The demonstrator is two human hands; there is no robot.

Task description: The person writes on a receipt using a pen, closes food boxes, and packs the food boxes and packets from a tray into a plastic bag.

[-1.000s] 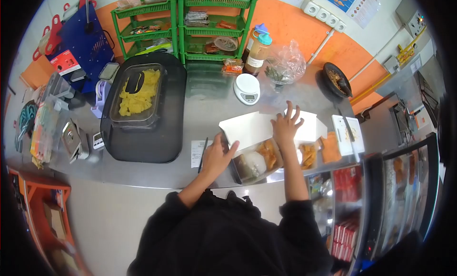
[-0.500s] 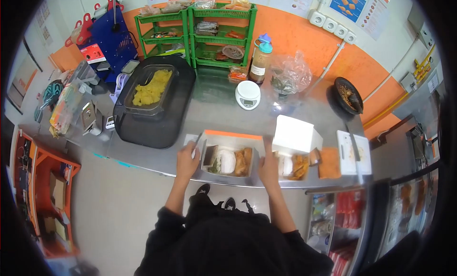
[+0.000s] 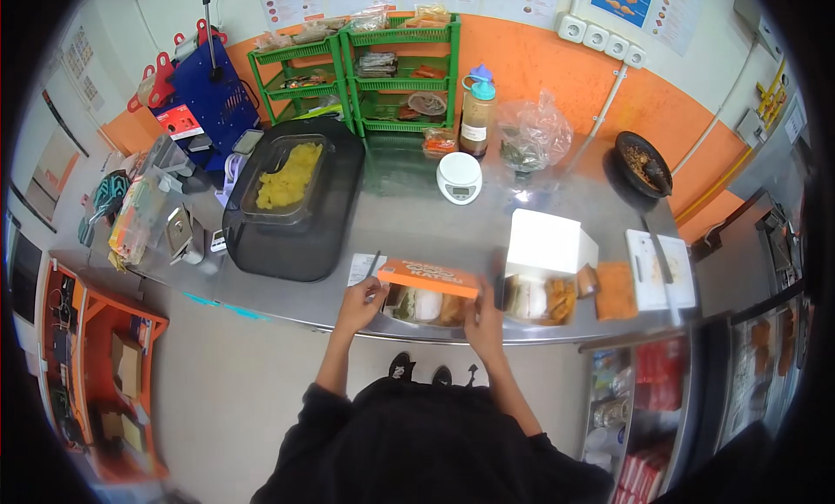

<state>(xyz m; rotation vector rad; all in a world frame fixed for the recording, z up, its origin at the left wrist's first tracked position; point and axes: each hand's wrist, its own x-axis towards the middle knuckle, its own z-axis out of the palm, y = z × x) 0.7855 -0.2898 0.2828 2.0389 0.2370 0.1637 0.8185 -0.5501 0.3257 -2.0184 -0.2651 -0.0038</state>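
Observation:
A takeaway food box point(image 3: 414, 320) lies at the counter's front edge, with white rice point(image 3: 427, 307) in the middle and browned fried pieces point(image 3: 452, 311) on its right. Its orange printed lid point(image 3: 426, 278) is tilted partway over the food. My left hand point(image 3: 359, 304) pinches the lid's left corner, and my right hand point(image 3: 484, 324) grips its right side. Just right of that hand stands a second food box point(image 3: 541, 306), its white lid point(image 3: 544, 240) raised, with rice and fried pieces inside. A paper slip point(image 3: 360, 267) with a dark pen-like stick lies beside my left hand.
A black tray point(image 3: 287, 252) holds a clear tub of yellow food point(image 3: 291, 175). Behind are a kitchen scale point(image 3: 458, 178), a sauce bottle point(image 3: 475, 121) and green racks point(image 3: 400, 73). To the right lie an orange cloth-like square point(image 3: 616, 291), a knife point(image 3: 666, 269) on a white board point(image 3: 681, 252), and a mortar point(image 3: 642, 165).
The box's lid has swung from standing up at the back to tilting forward over the food. Both hands have moved to its sides, and the camera view has shifted slightly.

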